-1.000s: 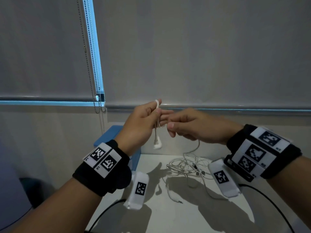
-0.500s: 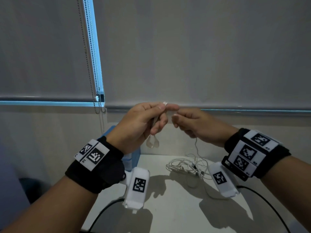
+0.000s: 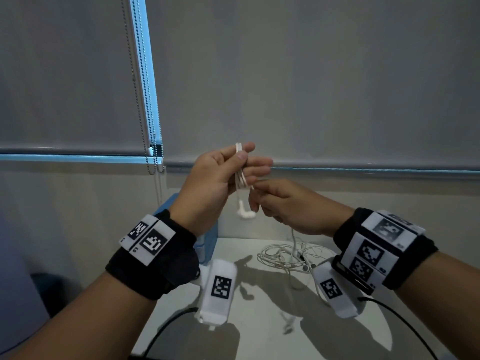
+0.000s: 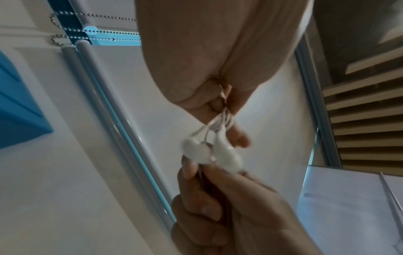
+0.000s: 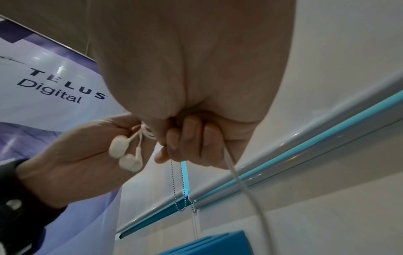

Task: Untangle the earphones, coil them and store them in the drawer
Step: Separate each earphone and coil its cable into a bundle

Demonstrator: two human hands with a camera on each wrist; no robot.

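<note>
My left hand (image 3: pixel 233 172) is raised above the table and grips a small coil of white earphone cable (image 3: pixel 240 175) wound around its fingers. Two white earbuds (image 3: pixel 244 213) dangle below it, also seen close up as earbuds (image 4: pixel 209 151) and earbuds (image 5: pixel 126 153). My right hand (image 3: pixel 262 201), just below and to the right, pinches the loose cable (image 5: pixel 244 186) running down toward the table. A second tangle of white earphones (image 3: pixel 288 255) lies on the white table (image 3: pixel 259 333). A blue drawer unit (image 3: pixel 207 242) stands behind my left wrist, mostly hidden.
Roller blinds cover the window behind, with bead chains (image 3: pixel 153 157) hanging at the left. Black cables (image 3: pixel 166 326) run from the wrist cameras across the table's near edge. A printed banner (image 5: pixel 54 89) shows in the right wrist view.
The left hand has turned and lifted so the coil's loop stands above its fingers. The right hand dropped lower, under the left, drawing the cable. The earbuds swing below.
</note>
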